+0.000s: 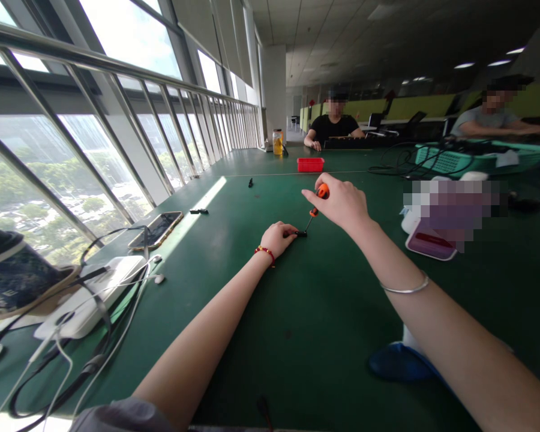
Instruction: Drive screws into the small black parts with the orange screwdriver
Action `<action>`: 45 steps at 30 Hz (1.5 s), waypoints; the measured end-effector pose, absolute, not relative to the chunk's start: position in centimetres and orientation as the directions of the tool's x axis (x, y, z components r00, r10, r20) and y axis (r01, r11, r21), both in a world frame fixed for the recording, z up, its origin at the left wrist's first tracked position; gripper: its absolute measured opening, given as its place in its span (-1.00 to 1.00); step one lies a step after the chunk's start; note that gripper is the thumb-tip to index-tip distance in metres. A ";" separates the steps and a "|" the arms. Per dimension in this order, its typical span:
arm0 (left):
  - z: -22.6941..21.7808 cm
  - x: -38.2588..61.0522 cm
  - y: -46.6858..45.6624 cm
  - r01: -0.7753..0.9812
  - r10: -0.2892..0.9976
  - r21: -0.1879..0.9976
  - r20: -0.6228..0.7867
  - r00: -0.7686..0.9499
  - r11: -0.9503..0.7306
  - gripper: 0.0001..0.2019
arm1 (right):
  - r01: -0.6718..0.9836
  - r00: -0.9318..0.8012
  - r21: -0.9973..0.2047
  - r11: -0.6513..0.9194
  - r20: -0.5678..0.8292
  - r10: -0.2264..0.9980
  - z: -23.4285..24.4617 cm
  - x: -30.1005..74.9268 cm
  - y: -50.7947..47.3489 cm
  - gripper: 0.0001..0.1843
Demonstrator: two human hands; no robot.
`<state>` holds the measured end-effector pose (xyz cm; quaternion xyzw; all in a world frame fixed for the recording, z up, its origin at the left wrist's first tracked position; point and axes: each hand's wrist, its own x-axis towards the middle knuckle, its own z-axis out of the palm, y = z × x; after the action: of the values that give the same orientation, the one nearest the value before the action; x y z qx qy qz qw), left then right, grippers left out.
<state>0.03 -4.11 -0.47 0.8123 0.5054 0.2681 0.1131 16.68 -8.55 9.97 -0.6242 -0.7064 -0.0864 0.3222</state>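
Observation:
My right hand (342, 201) is closed around the orange and black handle of a screwdriver (314, 212). Its thin shaft slants down to the left, with the tip at the end of a small black part (301, 234). That part lies at the table surface, and the fingertips of my left hand (279, 239) pinch its left end. What the part is exactly is too small to tell. Further left on the table are two more small black pieces, one long (198, 211) and one short (251, 182).
On the green table (234, 336) stand a red tray (310, 165), a jar of yellow liquid (278, 143) and a teal basket (481, 161) with cables. A phone (157, 230), a white power strip (90, 294) and cords line the left edge. Two people sit beyond.

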 end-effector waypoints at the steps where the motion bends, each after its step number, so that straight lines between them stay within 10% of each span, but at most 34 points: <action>1: -0.4 0.0 -4.1 0.761 0.882 0.456 0.322 0.344 -0.462 -0.79 | 0.939 -0.007 -0.280 0.197 0.560 0.829 10.0 16.7 -8.6 -0.68; 45: -0.5 0.1 -4.0 0.770 0.883 0.440 0.316 0.348 -0.461 -0.78 | 0.895 0.077 -0.407 0.181 0.542 0.837 9.4 16.6 -8.1 -0.75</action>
<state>0.11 -4.03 -0.50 0.8138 0.5078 0.2611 0.1076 16.59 -8.10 9.43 -0.6387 -0.6780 -0.0403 0.3616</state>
